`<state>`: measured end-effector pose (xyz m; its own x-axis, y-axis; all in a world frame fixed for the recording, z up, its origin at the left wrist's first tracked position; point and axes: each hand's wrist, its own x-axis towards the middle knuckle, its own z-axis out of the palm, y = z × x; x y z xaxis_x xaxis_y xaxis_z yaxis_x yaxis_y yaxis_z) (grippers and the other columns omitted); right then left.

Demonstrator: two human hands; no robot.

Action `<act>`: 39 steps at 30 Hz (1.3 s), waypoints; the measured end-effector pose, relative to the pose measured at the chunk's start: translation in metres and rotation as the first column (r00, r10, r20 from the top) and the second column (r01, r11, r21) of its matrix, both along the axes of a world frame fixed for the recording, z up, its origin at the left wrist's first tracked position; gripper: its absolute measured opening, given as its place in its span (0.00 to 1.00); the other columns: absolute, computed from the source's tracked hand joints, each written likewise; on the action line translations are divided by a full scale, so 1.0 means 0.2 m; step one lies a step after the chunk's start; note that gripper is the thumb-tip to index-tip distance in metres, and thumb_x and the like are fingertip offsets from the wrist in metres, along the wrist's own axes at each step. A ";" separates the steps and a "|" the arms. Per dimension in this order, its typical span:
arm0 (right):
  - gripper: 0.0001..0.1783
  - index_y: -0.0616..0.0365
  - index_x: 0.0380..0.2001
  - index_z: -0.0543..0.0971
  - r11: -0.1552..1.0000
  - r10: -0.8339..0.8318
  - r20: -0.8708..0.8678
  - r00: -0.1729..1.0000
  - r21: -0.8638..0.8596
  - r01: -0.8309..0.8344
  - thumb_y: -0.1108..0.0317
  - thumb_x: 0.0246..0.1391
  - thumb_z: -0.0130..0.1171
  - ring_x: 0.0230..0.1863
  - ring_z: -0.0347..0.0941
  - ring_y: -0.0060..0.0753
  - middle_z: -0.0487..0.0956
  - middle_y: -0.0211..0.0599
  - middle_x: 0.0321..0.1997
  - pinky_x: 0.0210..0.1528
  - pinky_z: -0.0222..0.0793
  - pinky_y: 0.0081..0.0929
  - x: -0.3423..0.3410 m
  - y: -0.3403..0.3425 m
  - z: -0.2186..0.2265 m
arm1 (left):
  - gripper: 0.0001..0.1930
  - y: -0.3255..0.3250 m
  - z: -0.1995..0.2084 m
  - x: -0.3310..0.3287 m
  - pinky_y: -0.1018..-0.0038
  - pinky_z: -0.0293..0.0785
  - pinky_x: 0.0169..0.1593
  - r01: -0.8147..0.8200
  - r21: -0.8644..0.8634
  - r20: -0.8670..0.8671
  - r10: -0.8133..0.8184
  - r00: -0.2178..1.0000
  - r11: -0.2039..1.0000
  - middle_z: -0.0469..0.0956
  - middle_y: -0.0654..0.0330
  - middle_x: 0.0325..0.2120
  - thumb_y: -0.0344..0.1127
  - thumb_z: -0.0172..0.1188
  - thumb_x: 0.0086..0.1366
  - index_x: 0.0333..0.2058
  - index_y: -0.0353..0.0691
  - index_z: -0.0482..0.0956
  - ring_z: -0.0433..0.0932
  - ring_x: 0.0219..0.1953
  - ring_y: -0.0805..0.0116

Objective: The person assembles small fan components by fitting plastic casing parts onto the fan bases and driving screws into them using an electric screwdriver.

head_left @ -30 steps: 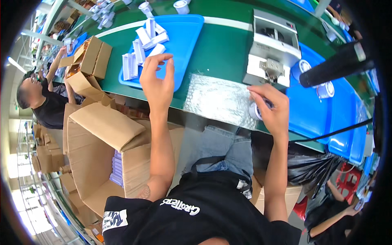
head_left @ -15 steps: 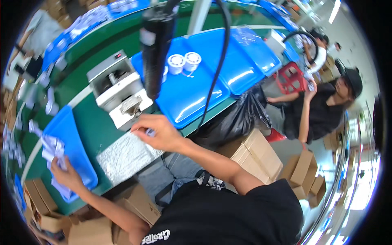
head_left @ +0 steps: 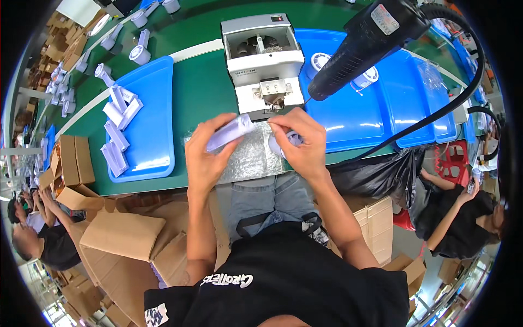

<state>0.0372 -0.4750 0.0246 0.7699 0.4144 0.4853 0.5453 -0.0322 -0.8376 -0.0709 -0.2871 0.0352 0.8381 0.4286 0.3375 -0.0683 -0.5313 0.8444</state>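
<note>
Between the thumb and fingers of my left hand (head_left: 202,155) is a pale lavender plastic handle shell (head_left: 231,133), tilted up to the right. My right hand (head_left: 308,144) curls around a round lavender fan head (head_left: 276,147) with a slotted face. Its thumb and forefinger pinch together close to the handle's upper end; anything tiny between them is too small to make out. Both hands are above a silvery padded mat (head_left: 248,163) at the bench edge. Just beyond stands a grey screw feeder (head_left: 264,68). A black electric screwdriver (head_left: 357,57) slants down beside it, its tip near the feeder's front.
On the left, a blue tray (head_left: 155,136) bears several lavender handle shells (head_left: 122,109). Blue trays (head_left: 348,117) on the right bear round fan heads (head_left: 366,78). More parts lie along the green belt (head_left: 185,27). Cardboard boxes (head_left: 122,234) crowd the lower left; co-workers sit on both sides.
My left hand has come from the left tray to the middle with a handle shell. My right hand now meets it over the mat. The view has turned left and straightened.
</note>
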 end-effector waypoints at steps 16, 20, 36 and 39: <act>0.16 0.64 0.49 0.78 0.991 0.132 0.148 0.980 -0.030 -0.129 0.79 0.56 0.65 0.36 0.79 0.50 0.78 0.45 0.39 0.39 0.77 0.39 -0.06 0.01 0.01 | 0.25 -0.02 0.17 0.02 0.65 0.75 0.44 0.125 0.504 -0.136 -0.064 0.989 0.855 0.82 0.61 0.42 0.21 0.69 0.50 0.48 0.49 0.89 0.79 0.39 0.57; 0.25 0.65 0.59 0.72 0.983 0.146 0.190 0.971 -0.138 -0.121 0.76 0.58 0.62 0.44 0.79 0.62 0.78 0.50 0.46 0.49 0.77 0.46 -0.07 0.02 0.05 | 0.24 -0.04 0.22 0.05 0.62 0.73 0.49 0.193 0.596 -0.159 -0.122 0.980 0.779 0.79 0.61 0.43 0.19 0.66 0.50 0.48 0.47 0.86 0.79 0.44 0.57; 0.14 0.64 0.56 0.74 0.988 0.080 -0.202 0.976 -0.115 -0.105 0.72 0.71 0.53 0.35 0.82 0.56 0.83 0.50 0.34 0.38 0.74 0.43 -0.11 -0.02 -0.02 | 0.35 -0.28 -0.10 -0.10 0.64 0.75 0.61 0.039 -0.163 0.102 -0.022 0.995 0.986 0.71 0.51 0.59 0.25 0.71 0.59 0.65 0.34 0.68 0.73 0.61 0.58; 0.16 0.64 0.57 0.72 0.997 0.029 -0.227 0.973 -0.070 -0.046 0.73 0.69 0.53 0.36 0.82 0.57 0.83 0.52 0.36 0.37 0.74 0.44 -0.12 -0.01 -0.09 | 0.39 -0.35 -0.17 -0.04 0.62 0.74 0.63 0.133 -0.139 0.031 -0.130 0.991 0.981 0.71 0.50 0.62 0.25 0.71 0.58 0.68 0.34 0.66 0.73 0.64 0.56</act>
